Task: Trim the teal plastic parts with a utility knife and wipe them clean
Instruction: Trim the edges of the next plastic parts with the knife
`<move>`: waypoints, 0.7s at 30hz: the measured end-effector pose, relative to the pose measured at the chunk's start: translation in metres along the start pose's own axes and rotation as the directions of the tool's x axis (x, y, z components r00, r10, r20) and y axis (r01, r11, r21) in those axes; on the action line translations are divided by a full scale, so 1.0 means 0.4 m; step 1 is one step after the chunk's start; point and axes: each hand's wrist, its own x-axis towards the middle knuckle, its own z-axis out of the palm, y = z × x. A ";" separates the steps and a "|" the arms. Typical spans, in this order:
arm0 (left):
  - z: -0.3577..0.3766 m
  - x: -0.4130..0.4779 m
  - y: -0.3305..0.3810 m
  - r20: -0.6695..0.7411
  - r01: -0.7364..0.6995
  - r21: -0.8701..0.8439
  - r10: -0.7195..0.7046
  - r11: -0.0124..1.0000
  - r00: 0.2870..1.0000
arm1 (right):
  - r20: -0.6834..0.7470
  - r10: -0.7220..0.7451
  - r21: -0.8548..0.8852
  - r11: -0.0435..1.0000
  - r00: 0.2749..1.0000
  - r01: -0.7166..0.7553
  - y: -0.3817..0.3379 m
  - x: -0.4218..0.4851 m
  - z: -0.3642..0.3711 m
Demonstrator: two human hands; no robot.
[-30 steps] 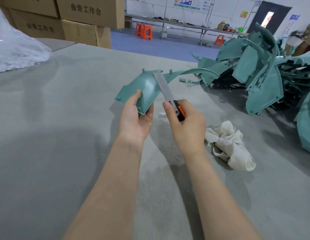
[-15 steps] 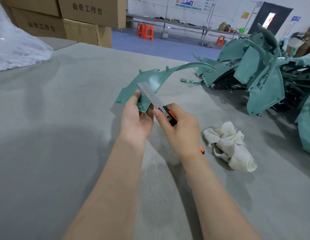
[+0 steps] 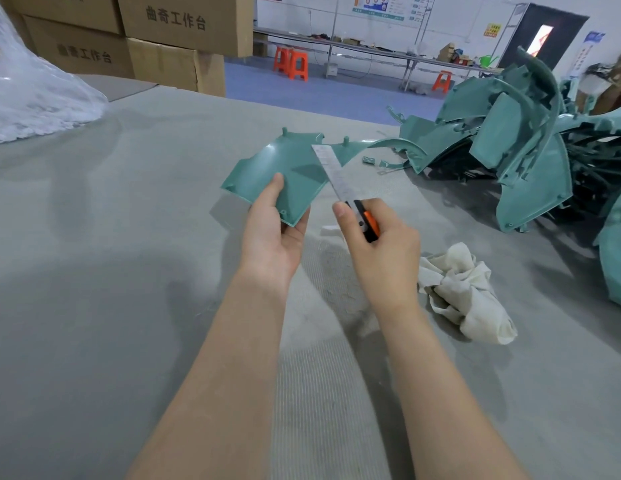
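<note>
My left hand [image 3: 272,233] holds a curved teal plastic part [image 3: 285,171] by its near corner, thumb on top, above the grey table. My right hand [image 3: 382,247] grips an orange and black utility knife [image 3: 366,221]. Its long blade [image 3: 331,171] is extended and lies against the part's right edge. A crumpled off-white cloth [image 3: 465,292] rests on the table just right of my right wrist. A pile of more teal parts [image 3: 520,147] sits at the right.
The grey felt-covered table [image 3: 111,237] stretches left and toward me. A clear plastic bag [image 3: 32,88] lies at far left, and cardboard boxes [image 3: 156,39] stand behind it. A small white scrap [image 3: 330,231] lies between my hands. Small teal offcuts [image 3: 369,160] lie near the pile.
The knife blade has swung from low near my left thumb back up along the part's right edge. My right hand shifted right, and the part tilted to show its inner face.
</note>
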 end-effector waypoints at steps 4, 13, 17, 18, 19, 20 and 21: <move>0.000 0.001 -0.002 -0.006 -0.024 0.040 0.024 0.999 1.000 | 0.021 0.014 -0.038 0.999 1.000 -0.013 0.005 0.001 0.002; -0.008 0.009 0.001 -0.006 -0.077 0.066 0.078 0.995 0.997 | 0.109 -0.017 -0.061 0.998 0.994 0.024 -0.001 -0.005 0.010; -0.011 0.016 -0.001 -0.007 -0.082 0.069 0.083 0.994 0.997 | 0.126 -0.022 -0.061 0.998 0.992 0.030 0.000 -0.007 0.012; -0.012 0.018 -0.001 -0.002 -0.086 0.070 0.086 0.994 0.996 | 0.133 -0.024 -0.064 0.997 0.991 0.033 -0.001 -0.008 0.012; -0.013 0.019 -0.001 0.004 -0.090 0.069 0.090 0.994 0.996 | 0.139 -0.026 -0.068 0.997 0.990 0.036 -0.001 -0.008 0.013; -0.014 0.020 -0.001 0.008 -0.094 0.068 0.094 0.993 0.996 | 0.143 -0.029 -0.073 0.996 0.989 0.040 -0.002 -0.008 0.013; -0.015 0.021 -0.002 0.009 -0.098 0.066 0.097 0.993 0.995 | 0.145 -0.033 -0.078 0.996 0.989 0.044 -0.002 -0.008 0.013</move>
